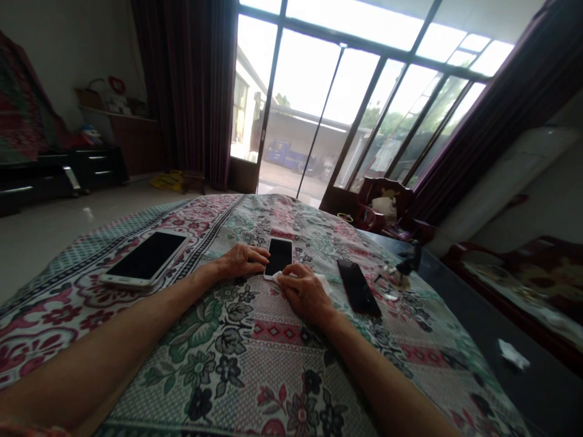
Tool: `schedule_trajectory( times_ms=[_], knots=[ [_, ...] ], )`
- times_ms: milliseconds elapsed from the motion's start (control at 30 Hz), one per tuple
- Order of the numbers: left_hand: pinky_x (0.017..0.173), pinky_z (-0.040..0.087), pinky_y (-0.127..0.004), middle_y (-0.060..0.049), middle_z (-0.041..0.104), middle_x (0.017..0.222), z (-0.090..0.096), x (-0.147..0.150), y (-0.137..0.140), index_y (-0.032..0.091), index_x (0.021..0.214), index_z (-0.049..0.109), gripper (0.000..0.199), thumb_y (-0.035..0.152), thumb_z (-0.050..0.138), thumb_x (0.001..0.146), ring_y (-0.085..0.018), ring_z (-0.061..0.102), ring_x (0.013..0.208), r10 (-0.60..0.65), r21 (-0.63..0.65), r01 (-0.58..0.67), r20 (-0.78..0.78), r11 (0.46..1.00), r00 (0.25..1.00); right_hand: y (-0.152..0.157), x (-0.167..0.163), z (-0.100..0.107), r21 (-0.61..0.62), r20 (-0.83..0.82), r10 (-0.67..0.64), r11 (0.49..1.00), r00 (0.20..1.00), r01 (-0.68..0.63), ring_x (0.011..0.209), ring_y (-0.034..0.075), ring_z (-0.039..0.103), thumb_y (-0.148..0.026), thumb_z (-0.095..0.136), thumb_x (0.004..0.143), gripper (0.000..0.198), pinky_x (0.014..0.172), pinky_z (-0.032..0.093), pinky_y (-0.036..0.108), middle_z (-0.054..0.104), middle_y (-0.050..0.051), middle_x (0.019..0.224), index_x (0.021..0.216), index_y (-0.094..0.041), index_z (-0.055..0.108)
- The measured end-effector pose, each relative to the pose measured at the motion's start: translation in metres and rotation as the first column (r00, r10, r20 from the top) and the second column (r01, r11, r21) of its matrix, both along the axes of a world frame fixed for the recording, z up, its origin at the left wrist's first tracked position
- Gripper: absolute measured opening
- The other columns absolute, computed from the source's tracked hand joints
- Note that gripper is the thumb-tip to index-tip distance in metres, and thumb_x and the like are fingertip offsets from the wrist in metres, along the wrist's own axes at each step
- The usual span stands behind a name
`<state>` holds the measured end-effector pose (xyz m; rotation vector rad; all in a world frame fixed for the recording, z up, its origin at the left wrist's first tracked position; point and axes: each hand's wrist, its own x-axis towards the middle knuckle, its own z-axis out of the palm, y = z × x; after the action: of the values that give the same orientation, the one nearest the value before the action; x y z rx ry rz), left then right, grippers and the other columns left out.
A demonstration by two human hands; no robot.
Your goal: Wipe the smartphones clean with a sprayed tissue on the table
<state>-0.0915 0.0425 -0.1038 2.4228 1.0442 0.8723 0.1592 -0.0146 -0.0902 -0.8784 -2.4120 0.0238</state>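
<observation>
A white-framed smartphone point(279, 257) with a dark screen lies flat on a flowered cloth point(218, 340) in front of me. My left hand point(242, 261) grips its left edge, with the fingertips on the frame. Pinched in my right hand point(306, 294) is a white tissue point(325, 284), pressed on the phone's lower right corner and partly hidden by the fingers. To the left lies a larger white smartphone point(146, 260), screen up. On the right side a black smartphone point(359, 287) rests face up, apart from my right hand.
Small clear and dark objects point(392, 278), hard to make out, sit right of the black phone. A dark tabletop point(473, 340) shows past the cloth's right edge, with a crumpled white tissue point(514, 354). Beyond are a wooden chair point(387, 206) and glass doors point(314, 109).
</observation>
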Motion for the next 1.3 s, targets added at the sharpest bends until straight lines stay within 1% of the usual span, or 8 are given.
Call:
schedule_trajectory(
  times_ms=[233, 367, 467, 600, 800, 933, 1133, 1300],
  knots=[
    [0.1, 0.051, -0.033, -0.004, 0.073, 0.117, -0.003, -0.002, 0.005, 0.025, 0.098, 0.078, 0.019, 0.028, 0.065, 0.084, -0.02, 0.067, 0.111, -0.032, 0.025, 0.031, 0.038, 0.999, 0.999, 0.0, -0.023, 0.006, -0.007, 0.065, 0.044, 0.999, 0.997, -0.044, 0.092, 0.017, 0.053, -0.017, 0.057, 0.092, 0.018, 0.086, 0.045, 0.033, 0.063, 0.004, 0.104, 0.091, -0.024, 0.073],
    [0.097, 0.052, -0.032, -0.003, 0.073, 0.117, -0.002, -0.003, 0.005, 0.026, 0.096, 0.078, 0.017, 0.027, 0.064, 0.085, -0.019, 0.069, 0.107, -0.066, 0.028, 0.066, 0.025, 0.997, 0.997, -0.002, -0.034, 0.007, -0.042, 0.035, -0.03, 0.999, 0.999, 0.031, 0.091, 0.018, 0.054, -0.017, 0.058, 0.091, 0.014, 0.087, 0.044, 0.034, 0.063, 0.006, 0.099, 0.089, -0.021, 0.071],
    [0.096, 0.052, -0.032, -0.002, 0.073, 0.118, -0.002, -0.003, 0.006, 0.027, 0.096, 0.078, 0.017, 0.029, 0.064, 0.086, -0.018, 0.069, 0.106, -0.075, 0.045, 0.074, 0.018, 0.996, 0.997, -0.002, -0.037, 0.01, -0.075, 0.04, -0.109, 0.991, 0.993, 0.111, 0.089, 0.018, 0.054, -0.014, 0.06, 0.086, 0.011, 0.085, 0.045, 0.034, 0.062, 0.006, 0.093, 0.083, -0.019, 0.07],
    [0.095, 0.053, -0.03, -0.001, 0.071, 0.122, -0.002, -0.003, 0.005, 0.028, 0.098, 0.077, 0.018, 0.03, 0.061, 0.089, -0.016, 0.069, 0.105, -0.096, 0.052, 0.097, -0.016, 0.994, 0.995, 0.004, -0.024, 0.017, -0.139, 0.043, -0.18, 0.973, 0.983, 0.184, 0.086, 0.019, 0.057, -0.01, 0.065, 0.077, 0.01, 0.081, 0.047, 0.034, 0.063, 0.007, 0.088, 0.073, -0.019, 0.068],
    [0.095, 0.052, -0.03, -0.003, 0.071, 0.123, -0.002, -0.002, 0.005, 0.028, 0.101, 0.077, 0.02, 0.028, 0.06, 0.091, -0.017, 0.068, 0.107, -0.085, 0.079, 0.089, -0.054, 0.993, 0.995, 0.016, 0.016, 0.023, -0.226, -0.013, -0.146, 0.964, 0.989, 0.139, 0.081, 0.016, 0.06, -0.006, 0.064, 0.074, 0.017, 0.079, 0.048, 0.032, 0.066, 0.004, 0.085, 0.074, -0.021, 0.071],
    [0.096, 0.052, -0.031, -0.004, 0.07, 0.124, -0.002, -0.002, 0.005, 0.027, 0.101, 0.077, 0.019, 0.028, 0.06, 0.09, -0.017, 0.068, 0.107, -0.066, 0.082, 0.072, -0.07, 0.994, 0.995, 0.015, 0.02, 0.021, -0.181, -0.035, -0.107, 0.978, 0.994, 0.099, 0.085, 0.017, 0.06, -0.009, 0.064, 0.078, 0.016, 0.083, 0.047, 0.032, 0.066, 0.005, 0.089, 0.077, -0.022, 0.073],
    [0.096, 0.052, -0.03, -0.004, 0.07, 0.124, -0.003, -0.003, 0.006, 0.027, 0.1, 0.077, 0.02, 0.03, 0.059, 0.091, -0.017, 0.067, 0.11, -0.069, 0.086, 0.077, -0.092, 0.993, 0.993, 0.003, -0.015, 0.016, -0.083, 0.062, -0.009, 0.996, 0.998, 0.015, 0.09, 0.017, 0.055, -0.016, 0.058, 0.089, 0.018, 0.086, 0.044, 0.033, 0.064, 0.004, 0.096, 0.082, -0.024, 0.073],
    [0.097, 0.051, -0.029, -0.002, 0.071, 0.123, -0.001, -0.003, 0.006, 0.029, 0.098, 0.077, 0.02, 0.029, 0.059, 0.091, -0.016, 0.067, 0.11, -0.083, 0.082, 0.09, -0.083, 0.993, 0.993, 0.0, -0.025, 0.019, -0.08, 0.099, -0.019, 0.996, 0.995, 0.027, 0.09, 0.018, 0.055, -0.015, 0.057, 0.089, 0.018, 0.085, 0.044, 0.033, 0.064, 0.005, 0.097, 0.083, -0.023, 0.072]
  ],
)
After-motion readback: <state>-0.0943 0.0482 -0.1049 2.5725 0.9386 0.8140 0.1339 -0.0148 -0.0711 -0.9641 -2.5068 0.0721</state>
